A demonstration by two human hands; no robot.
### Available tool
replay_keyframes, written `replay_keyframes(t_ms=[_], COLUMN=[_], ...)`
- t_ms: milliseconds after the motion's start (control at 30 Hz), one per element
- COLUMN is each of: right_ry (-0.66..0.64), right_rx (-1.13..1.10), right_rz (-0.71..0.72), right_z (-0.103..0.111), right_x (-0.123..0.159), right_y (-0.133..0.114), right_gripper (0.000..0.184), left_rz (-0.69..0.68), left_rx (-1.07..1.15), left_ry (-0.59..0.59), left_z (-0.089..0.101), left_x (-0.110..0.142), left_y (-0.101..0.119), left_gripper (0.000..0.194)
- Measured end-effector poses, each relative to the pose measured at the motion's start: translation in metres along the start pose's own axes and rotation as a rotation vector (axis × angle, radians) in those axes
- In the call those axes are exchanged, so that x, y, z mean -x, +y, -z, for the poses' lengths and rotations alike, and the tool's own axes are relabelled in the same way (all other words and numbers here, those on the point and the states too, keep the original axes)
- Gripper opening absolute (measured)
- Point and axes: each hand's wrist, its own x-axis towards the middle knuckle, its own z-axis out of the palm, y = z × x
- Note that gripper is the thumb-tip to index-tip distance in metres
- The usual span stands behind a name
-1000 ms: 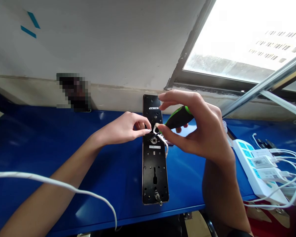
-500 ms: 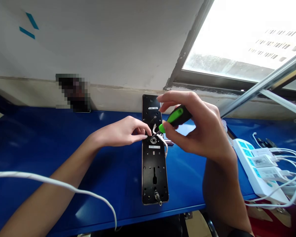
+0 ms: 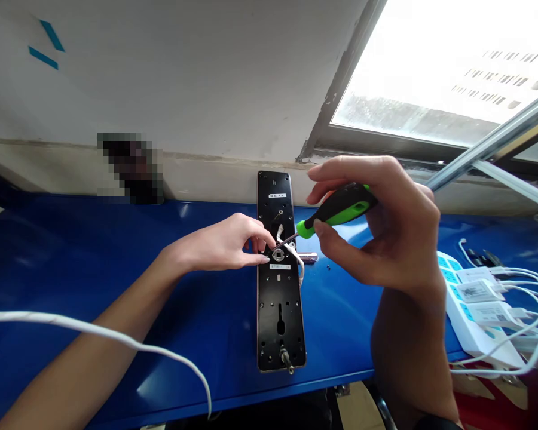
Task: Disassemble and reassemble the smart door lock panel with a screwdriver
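A long black metal plate (image 3: 269,322), likely the back of a lock panel, lies on the blue table with its length pointing away from me. My right hand (image 3: 385,227) grips a green-and-black screwdriver (image 3: 341,210) by its handle. The shaft slants down leftward to the plate, just above a round fitting with a square hole (image 3: 278,255). Close by the tip is my left hand (image 3: 233,242), its thumb and forefinger curled in a pinch around something too small to make out. A white wrapped cable (image 3: 300,263) runs across the plate and over its right edge.
Small dark pieces (image 3: 328,267) and a shiny pinkish object (image 3: 310,257) lie right of the plate. A white power strip (image 3: 457,310) with several plugged-in adapters stands at right. One white cable (image 3: 116,337) passes over my left forearm. The wall and window border the blue table (image 3: 206,358).
My right hand has shifted right and slightly up with the screwdriver, whose handle now leans lower. The left thumb and forefinger tips are a little farther apart. The plate has stayed put.
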Motion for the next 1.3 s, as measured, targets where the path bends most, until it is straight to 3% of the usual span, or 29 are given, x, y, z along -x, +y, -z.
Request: replay_keyframes(t_ms=[300,367,500,633,733,867,1000,1300], right_ry=[0.062,0.022,-0.182,-0.373,-0.417,-0.417,-0.393,-0.328], right_rx=[-0.076,-0.072,0.048,0.167,0.192,0.148,0.107,0.029], right_rz=[-0.063,-0.064,-0.112,-0.227,-0.346,-0.431,-0.449,-0.438], right_z=[0.016,0.029,0.056,0.075,0.085,0.097,0.106,0.116], right_x=[0.005,0.009,0.019,0.032,0.042,0.052,0.058,0.067], right_y=[0.002,0.007,0.024,0.046,0.059,0.068,0.073,0.082], right_gripper=[0.053,0.057,0.052,0.046,0.045,0.048,0.048,0.045], left_rz=[0.071,0.086,0.029,-0.079,-0.13,-0.07,-0.012,0.034], left_rx=[-0.021,-0.046,-0.044,-0.088,-0.164,-0.292,-0.395,-0.49], left_ry=[0.004,0.003,-0.006,-0.107,-0.169,-0.264,-0.348,-0.412], left_z=[-0.003,-0.003,-0.011,-0.027,-0.04,-0.059,-0.076,-0.09], left_x=[0.0,0.001,-0.008,-0.037,-0.07,-0.113,-0.145,-0.171], left_y=[0.007,0.011,0.031,0.054,0.063,0.064,0.064,0.065], left_gripper=[0.015,0.014,0.014,0.017,0.016,0.012,0.022,0.02])
